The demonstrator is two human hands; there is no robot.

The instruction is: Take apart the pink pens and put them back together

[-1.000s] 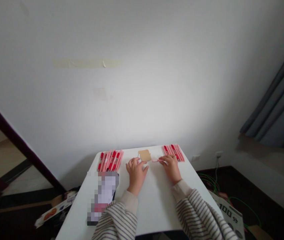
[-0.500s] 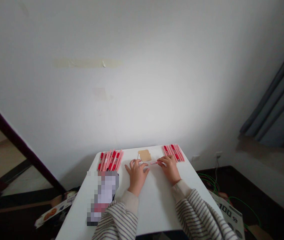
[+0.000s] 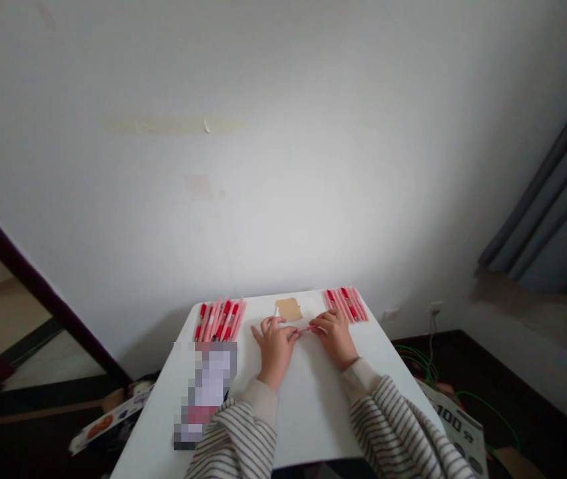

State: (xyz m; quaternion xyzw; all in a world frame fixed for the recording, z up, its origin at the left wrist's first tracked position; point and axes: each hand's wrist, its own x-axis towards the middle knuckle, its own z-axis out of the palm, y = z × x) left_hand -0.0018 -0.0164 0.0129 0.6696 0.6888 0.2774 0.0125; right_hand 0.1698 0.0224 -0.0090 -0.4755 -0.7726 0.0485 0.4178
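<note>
A thin pink pen (image 3: 304,329) lies level between my two hands, low over the table. My left hand (image 3: 276,347) is closed on its left end with thumb and a finger, while other fingers stick out. A small white stick-like piece (image 3: 277,311) shows by the fingers of that hand; whether it is held I cannot tell. My right hand (image 3: 336,338) pinches the pen's right end. Just beyond the hands sits a tan square pad (image 3: 289,309). Several pink and red pens (image 3: 219,320) form a row at the left, and another row of pens (image 3: 347,305) lies at the right.
The white table (image 3: 308,426) stands against a pale wall (image 3: 283,166). On its left side is a blurred-out, pixelated object (image 3: 208,392). A grey curtain (image 3: 558,219) hangs at the right. Green cables (image 3: 420,359) and a printed box (image 3: 458,426) are on the floor.
My left hand has closed its thumb and finger on the pen's left end. My right hand has shifted slightly left with the pen.
</note>
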